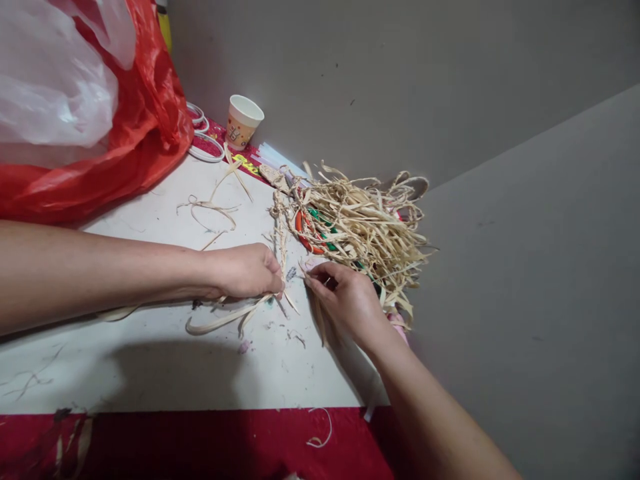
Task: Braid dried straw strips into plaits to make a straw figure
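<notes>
My left hand (pixel 245 270) rests on the white table top (pixel 150 360), its fingers closed on pale straw strips (pixel 225 319) that trail out under the wrist. My right hand (pixel 345 297) is just to its right, fingers pinched on thin straw strands by the near edge of a big tangled straw pile (pixel 365 227). A braided straw piece (pixel 280 233) runs from the pile down to where both hands meet. Orange and green handles (pixel 307 230) show under the pile.
A red plastic bag (pixel 125 127) with white bags inside fills the far left. A paper cup (pixel 243 121) and white rings (pixel 205 143) stand by the grey wall. Loose straw curls (pixel 210 207) lie mid-table. A red cloth (pixel 200 447) covers the near edge.
</notes>
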`<state>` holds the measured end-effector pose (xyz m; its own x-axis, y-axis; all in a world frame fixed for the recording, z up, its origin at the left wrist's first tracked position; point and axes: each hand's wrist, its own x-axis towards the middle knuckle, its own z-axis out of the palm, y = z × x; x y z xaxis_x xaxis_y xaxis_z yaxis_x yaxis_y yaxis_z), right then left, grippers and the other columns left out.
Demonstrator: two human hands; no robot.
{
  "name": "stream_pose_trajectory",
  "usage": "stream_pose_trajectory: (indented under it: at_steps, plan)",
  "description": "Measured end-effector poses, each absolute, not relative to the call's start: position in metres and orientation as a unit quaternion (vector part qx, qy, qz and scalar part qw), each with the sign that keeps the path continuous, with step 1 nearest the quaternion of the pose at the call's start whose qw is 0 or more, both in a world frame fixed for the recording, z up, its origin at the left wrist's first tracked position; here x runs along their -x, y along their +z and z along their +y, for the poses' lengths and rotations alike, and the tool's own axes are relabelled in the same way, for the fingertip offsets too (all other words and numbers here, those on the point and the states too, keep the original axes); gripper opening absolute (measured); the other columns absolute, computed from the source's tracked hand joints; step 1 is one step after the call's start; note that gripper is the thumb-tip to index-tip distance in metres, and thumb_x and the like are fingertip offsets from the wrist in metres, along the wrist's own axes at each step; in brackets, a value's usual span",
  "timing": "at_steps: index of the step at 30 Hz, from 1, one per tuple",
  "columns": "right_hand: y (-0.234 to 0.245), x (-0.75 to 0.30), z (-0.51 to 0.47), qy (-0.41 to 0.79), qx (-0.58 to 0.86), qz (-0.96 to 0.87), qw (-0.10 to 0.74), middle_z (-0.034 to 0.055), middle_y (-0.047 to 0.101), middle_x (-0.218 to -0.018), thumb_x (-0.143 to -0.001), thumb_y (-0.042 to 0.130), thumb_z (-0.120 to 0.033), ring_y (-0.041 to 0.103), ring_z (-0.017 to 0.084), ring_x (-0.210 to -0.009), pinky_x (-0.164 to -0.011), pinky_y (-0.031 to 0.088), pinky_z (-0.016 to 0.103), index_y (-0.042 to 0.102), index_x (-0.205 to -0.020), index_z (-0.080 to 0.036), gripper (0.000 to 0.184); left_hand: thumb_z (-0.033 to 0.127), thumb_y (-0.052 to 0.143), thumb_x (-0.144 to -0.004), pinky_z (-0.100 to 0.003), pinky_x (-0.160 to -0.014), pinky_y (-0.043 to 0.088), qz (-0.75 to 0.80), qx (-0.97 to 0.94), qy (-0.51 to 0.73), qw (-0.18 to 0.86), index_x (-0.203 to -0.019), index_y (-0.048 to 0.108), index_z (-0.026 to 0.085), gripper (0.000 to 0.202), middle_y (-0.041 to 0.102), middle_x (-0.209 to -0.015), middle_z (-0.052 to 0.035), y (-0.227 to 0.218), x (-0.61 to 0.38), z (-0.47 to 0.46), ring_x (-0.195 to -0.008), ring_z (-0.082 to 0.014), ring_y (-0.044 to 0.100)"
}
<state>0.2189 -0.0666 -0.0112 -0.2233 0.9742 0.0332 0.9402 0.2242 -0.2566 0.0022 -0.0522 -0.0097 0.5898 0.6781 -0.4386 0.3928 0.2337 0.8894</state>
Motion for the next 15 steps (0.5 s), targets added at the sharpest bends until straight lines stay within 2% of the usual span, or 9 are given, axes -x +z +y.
stream_pose_trajectory:
  at_steps: [5,10,15]
  plan:
    - [-0.008,-0.216,-0.059,0.13,0.616,-0.77,0.101,0.0024,0.067,-0.07,-0.079,0.06,-0.031,0.058,0.015,-0.061,-0.06,0.041,0.026,0.068,-0.084,-0.019,0.015,0.026,0.058,-0.07,-0.026,-0.041,0.013,0.433,-0.612,0.112,0.653,-0.056,0.052,0.018,0.017,0.033,-0.039,0.0073,-0.012,-0.002,-0.051,-0.037,-0.0065,0.022]
    - [-0.013,-0.219,-0.047,0.161,0.618,-0.764,0.088,0.0019,0.066,-0.068,-0.078,0.058,-0.028,0.056,0.015,-0.061,-0.06,0.04,0.027,0.065,-0.073,-0.018,0.013,0.026,0.059,-0.07,-0.026,-0.04,0.013,0.437,-0.607,0.114,0.654,-0.055,0.052,0.018,0.018,0.031,-0.037,0.0075,-0.011,-0.002,-0.051,-0.037,-0.0068,0.022]
    - [-0.016,-0.22,-0.039,0.218,0.625,-0.741,0.116,0.0016,0.065,-0.068,-0.072,0.062,-0.028,0.055,0.014,-0.059,-0.059,0.04,0.027,0.063,-0.073,-0.017,0.012,0.024,0.059,-0.07,-0.025,-0.04,0.014,0.443,-0.598,0.111,0.659,-0.053,0.049,0.018,0.02,0.033,-0.037,0.0081,-0.008,-0.002,-0.052,-0.036,-0.0056,0.023]
